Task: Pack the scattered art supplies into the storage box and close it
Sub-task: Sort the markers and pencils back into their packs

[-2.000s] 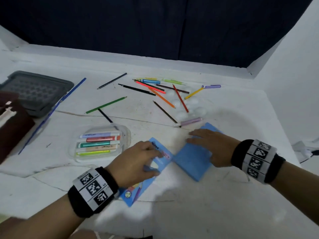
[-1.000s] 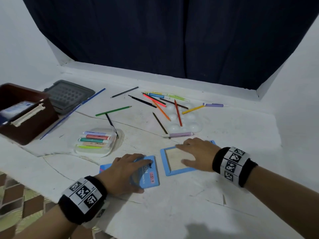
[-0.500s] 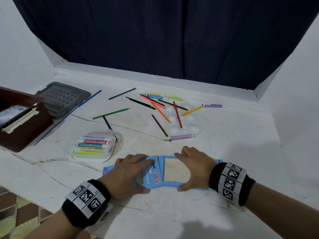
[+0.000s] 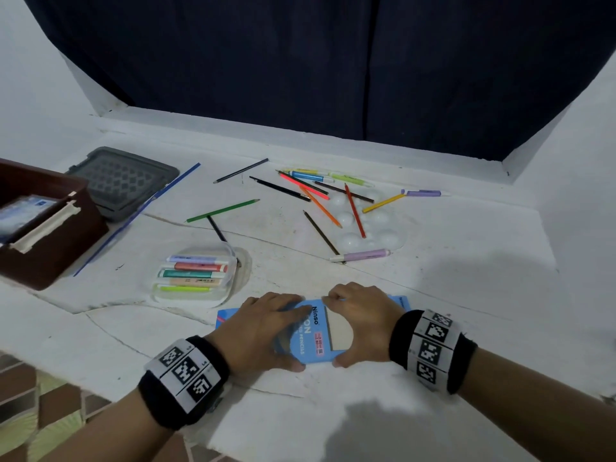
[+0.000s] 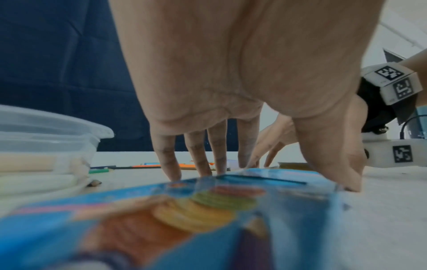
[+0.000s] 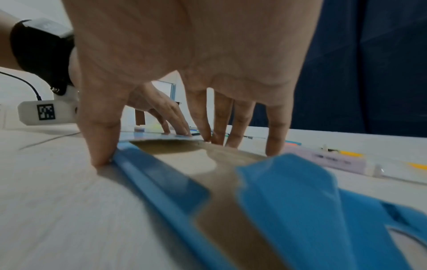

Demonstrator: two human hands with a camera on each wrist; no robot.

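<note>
A blue coloured-pencil sleeve point(image 4: 310, 338) lies flat at the table's front edge. My left hand point(image 4: 276, 331) grips it, fingers over the far edge and thumb on the near edge. Its blue tray with a bare cardboard floor point(image 4: 338, 331) sits partly inside the sleeve's right end. My right hand point(image 4: 366, 325) holds the tray the same way; the right wrist view shows the thumb against the tray's rim point(image 6: 161, 179). Loose coloured pencils point(image 4: 320, 201) lie scattered at the back. The brown storage box point(image 4: 50, 238) stands open at the far left.
The box's grey lid point(image 4: 123, 181) lies behind it, with a long blue stick point(image 4: 140, 215) beside it. A clear tub of markers point(image 4: 193, 278) sits left of my hands. A white paint palette point(image 4: 366, 225) and a lilac marker point(image 4: 363, 255) lie beyond them.
My hands have come together. The tray, apart from the sleeve a second ago, has slid left into the sleeve's open end, leaving little of its cardboard floor showing.
</note>
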